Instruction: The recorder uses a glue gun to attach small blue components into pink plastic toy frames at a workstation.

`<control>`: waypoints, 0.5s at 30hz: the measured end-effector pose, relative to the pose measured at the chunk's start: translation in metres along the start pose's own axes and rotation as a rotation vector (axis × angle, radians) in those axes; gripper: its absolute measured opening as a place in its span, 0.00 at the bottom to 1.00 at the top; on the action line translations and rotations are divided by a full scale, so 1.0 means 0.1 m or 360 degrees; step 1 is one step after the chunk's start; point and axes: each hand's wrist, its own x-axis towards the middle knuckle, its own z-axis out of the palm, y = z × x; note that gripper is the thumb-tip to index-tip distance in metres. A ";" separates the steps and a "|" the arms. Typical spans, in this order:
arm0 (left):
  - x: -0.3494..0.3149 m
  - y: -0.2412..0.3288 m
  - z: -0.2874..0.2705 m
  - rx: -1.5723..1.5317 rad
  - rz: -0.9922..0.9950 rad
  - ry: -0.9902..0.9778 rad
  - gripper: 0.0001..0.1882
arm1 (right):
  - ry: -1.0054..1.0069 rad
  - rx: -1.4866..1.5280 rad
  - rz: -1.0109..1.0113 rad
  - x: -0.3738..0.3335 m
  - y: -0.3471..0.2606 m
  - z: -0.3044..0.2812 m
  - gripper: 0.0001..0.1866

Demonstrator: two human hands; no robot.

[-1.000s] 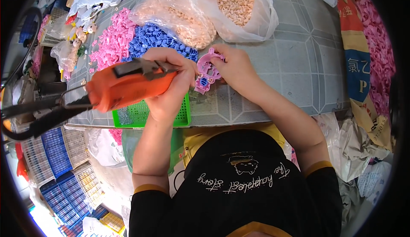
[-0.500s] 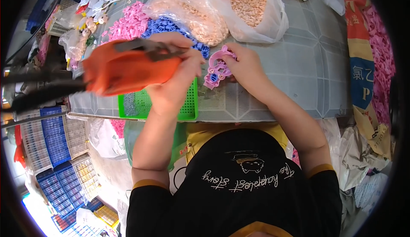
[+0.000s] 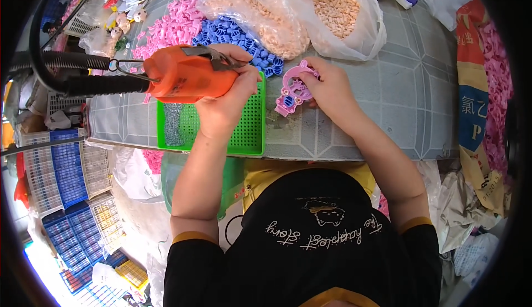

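My left hand [image 3: 224, 99] is wrapped round an orange electric screwdriver [image 3: 185, 77], which lies nearly level with its cable end to the left. Its tip is hidden behind my fingers. To the right, a pink ring-shaped plastic part [image 3: 287, 95] with a small blue piece set in its lower end is pinched in my right hand [image 3: 331, 88], low over the table. Below my left hand sits a green perforated tray [image 3: 255, 135] with a patch of small grey metal pieces [image 3: 173, 123], probably screws, at its left side.
Beyond my hands are heaps of pink parts [image 3: 177, 22] and blue parts [image 3: 235, 38]. Clear bags hold peach-coloured pieces [image 3: 332, 8]. A black cable and spring [image 3: 66, 60] run from the screwdriver to the left. Stacked crates [image 3: 69, 174] stand lower left; a printed sack [image 3: 472, 74] stands right.
The whole scene has shifted slightly to the right in view. The screwdriver, blurred before, now shows sharply, and its cable end has moved rightward. Both hands keep their holds.
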 end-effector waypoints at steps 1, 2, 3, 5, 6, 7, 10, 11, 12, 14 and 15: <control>-0.01 0.01 0.01 0.0001 0.0002 0.0001 0.15 | -0.0005 0.0002 0.0018 -0.01 -0.01 -0.01 0.09; -0.01 0.01 0.01 0.0007 -0.0004 0.0009 0.15 | -0.0006 0.0001 0.0017 -0.01 0.00 -0.01 0.09; -0.01 0.02 0.02 0.0011 -0.0009 0.0013 0.15 | -0.0004 -0.0022 0.0002 0.00 0.01 -0.01 0.09; -0.02 0.07 0.05 0.0048 -0.0027 0.0060 0.15 | 0.0004 -0.0048 -0.0009 -0.01 0.00 -0.02 0.09; -0.02 0.10 0.07 0.0086 -0.0047 0.0107 0.15 | 0.0003 -0.0032 -0.0016 -0.02 -0.02 -0.03 0.09; -0.02 0.14 0.07 0.0079 -0.0050 0.0098 0.15 | 0.0004 -0.0016 -0.0022 -0.03 -0.04 -0.02 0.09; -0.02 0.30 0.14 0.0028 0.0071 0.0083 0.16 | 0.0049 -0.0132 -0.0099 0.02 0.05 -0.02 0.09; -0.01 0.36 0.18 0.0018 0.0062 0.0070 0.16 | 0.0063 -0.0133 -0.0087 0.02 0.05 -0.02 0.09; -0.01 0.41 0.21 -0.0089 0.0116 -0.0002 0.16 | 0.0044 -0.0123 -0.0119 0.02 0.04 -0.02 0.09; -0.05 0.43 0.29 -0.0265 0.0127 -0.0096 0.16 | 0.0039 -0.0114 -0.0141 0.04 0.07 -0.02 0.09; -0.05 0.43 0.33 -0.0274 0.0125 -0.0107 0.16 | 0.0066 -0.0178 -0.0206 0.07 0.12 0.00 0.09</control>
